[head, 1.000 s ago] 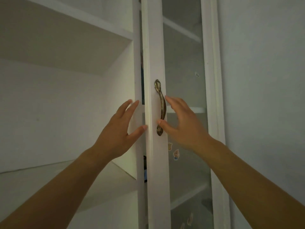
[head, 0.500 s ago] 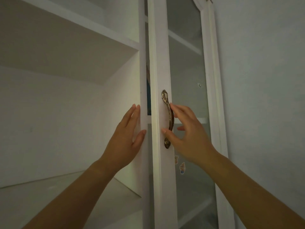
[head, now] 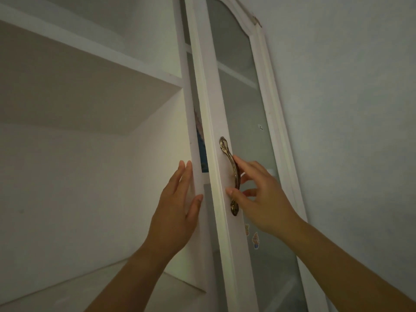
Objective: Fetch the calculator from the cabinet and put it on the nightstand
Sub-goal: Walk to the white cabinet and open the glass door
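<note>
Right hand [head: 263,199] grip closing loosely around brass handle [head: 230,174], left hand [head: 177,210] flat and wide on cabinet [head: 191,122] frame at its 9 o'clock; calculator not visible; fingers could slip off, door snapping back.

Dim, greyish light — a warm patch glows on the cabinet [head: 157,154] wall left of the left hand [head: 177,212]; shelf undersides shadowed, verticals lean from wide-angle distortion.
</note>
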### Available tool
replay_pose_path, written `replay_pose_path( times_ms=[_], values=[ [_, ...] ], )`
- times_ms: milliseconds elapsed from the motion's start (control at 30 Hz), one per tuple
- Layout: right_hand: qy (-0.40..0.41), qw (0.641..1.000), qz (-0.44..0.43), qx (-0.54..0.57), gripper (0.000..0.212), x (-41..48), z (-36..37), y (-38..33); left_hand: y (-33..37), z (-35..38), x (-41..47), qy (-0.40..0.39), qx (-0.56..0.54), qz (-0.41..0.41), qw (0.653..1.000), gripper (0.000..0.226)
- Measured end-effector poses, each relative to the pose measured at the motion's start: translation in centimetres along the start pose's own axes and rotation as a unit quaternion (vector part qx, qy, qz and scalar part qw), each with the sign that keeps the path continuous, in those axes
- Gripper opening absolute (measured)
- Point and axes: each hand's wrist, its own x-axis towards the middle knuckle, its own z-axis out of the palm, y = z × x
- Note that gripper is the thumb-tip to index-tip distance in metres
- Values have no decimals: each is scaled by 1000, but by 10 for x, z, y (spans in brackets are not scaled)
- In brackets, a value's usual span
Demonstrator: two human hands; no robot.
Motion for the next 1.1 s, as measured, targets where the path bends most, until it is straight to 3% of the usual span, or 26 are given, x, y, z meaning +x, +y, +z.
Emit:
replay_pose_path(
  times_ms=[500, 733, 1100],
  values=[
    [34, 999, 36, 10, 58, -8, 7, -6, -4, 2, -1, 8, -34, -13, 999, 61],
    [48, 998, 38, 24, 52, -14, -23, -8, -6, 4, -1, 2, -37, -18, 999, 57],
    [25, 998, 55, 5, 58, -14, -15, -13, 1, 2, -1, -2, -48, -33, 998, 62]
  ],
)
